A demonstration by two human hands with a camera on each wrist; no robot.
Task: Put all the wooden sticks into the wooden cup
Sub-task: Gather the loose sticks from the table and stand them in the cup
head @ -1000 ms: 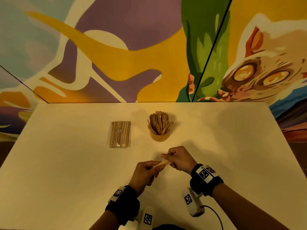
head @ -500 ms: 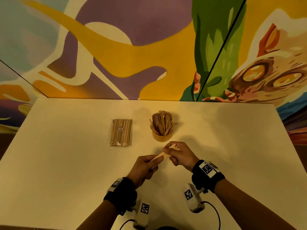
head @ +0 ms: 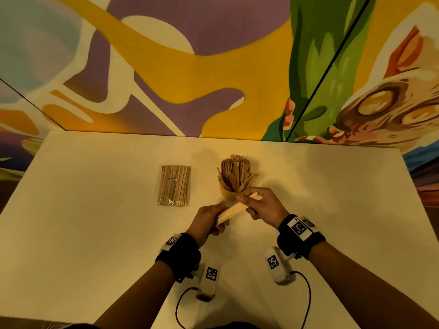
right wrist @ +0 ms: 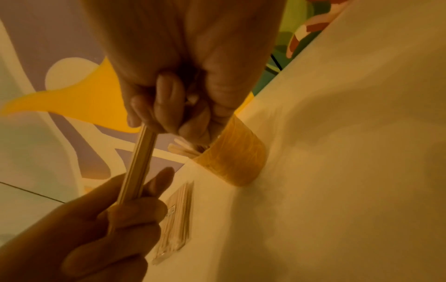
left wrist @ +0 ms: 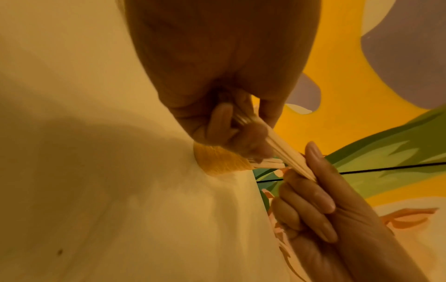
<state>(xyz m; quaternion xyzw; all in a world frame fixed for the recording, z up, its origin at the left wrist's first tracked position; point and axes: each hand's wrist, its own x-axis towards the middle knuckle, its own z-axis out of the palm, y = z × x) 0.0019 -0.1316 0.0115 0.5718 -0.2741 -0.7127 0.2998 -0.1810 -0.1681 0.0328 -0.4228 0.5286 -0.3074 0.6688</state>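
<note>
1. My left hand (head: 206, 219) holds the near end of a small bundle of wooden sticks (head: 234, 210), fingers curled round them and thumb on top.
2. My right hand (head: 263, 205) pinches the far end of that same bundle between thumb and curled fingers, so the sticks span from one hand to the other, slanting up and away to the right.
3. Seen from the right wrist, the bundle (right wrist: 138, 164) runs from my right fingers (right wrist: 166, 106) down into my left hand (right wrist: 101, 236).
4. Seen from the left wrist, the sticks (left wrist: 282, 150) leave my left hand (left wrist: 224, 76) and pass into the grip of my right hand (left wrist: 321, 206).
5. The wooden cup (head: 225, 191) stands on the white table (head: 95, 233) just beyond my right hand, near the middle of the table and packed with upright sticks fanning out at the top.
6. The far end of the bundle sits just beside the cup's near right edge; I cannot tell whether it touches.
7. To the left of the cup, well apart from it, a clear packet of sticks (head: 174, 185) lies flat, with a small label on it.
8. Behind the table's far edge rises a painted wall (head: 166, 67) in purple, yellow and green.
</note>
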